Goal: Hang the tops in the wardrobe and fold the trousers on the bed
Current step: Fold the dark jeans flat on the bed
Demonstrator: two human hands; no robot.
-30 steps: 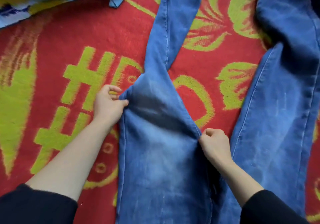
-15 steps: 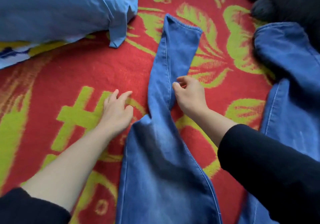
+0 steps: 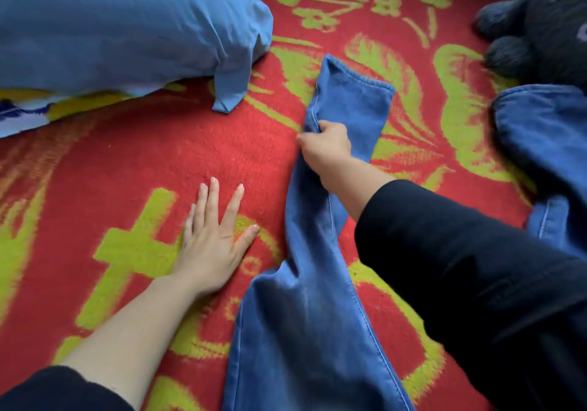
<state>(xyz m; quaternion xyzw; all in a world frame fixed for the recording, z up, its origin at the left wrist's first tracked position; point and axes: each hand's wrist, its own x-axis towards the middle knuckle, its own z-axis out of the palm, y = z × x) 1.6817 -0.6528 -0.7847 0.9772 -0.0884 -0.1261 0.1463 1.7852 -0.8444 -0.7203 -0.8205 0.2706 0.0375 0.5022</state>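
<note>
Gripping jeans leg [image 3: 320, 245] seam w/ your right hand [image 3: 325, 150] to straighten it; left hand [image 3: 211, 245] flat, fingers spread, bracing on blanket [image 3: 158, 156].

The left hand [image 3: 212, 245] is lying flat, palm down, on the red and green patterned bed cover [image 3: 152, 156], its fingers [image 3: 213, 197] straight and spread. Its bare forearm is reaching in from the lower left, the black sleeve [image 3: 47, 391] sitting up near the elbow. The right hand [image 3: 327, 150] is curling round the left edge of the blue denim trouser leg [image 3: 359, 108], back of the hand upward, its arm stretching in from the lower right.
</note>
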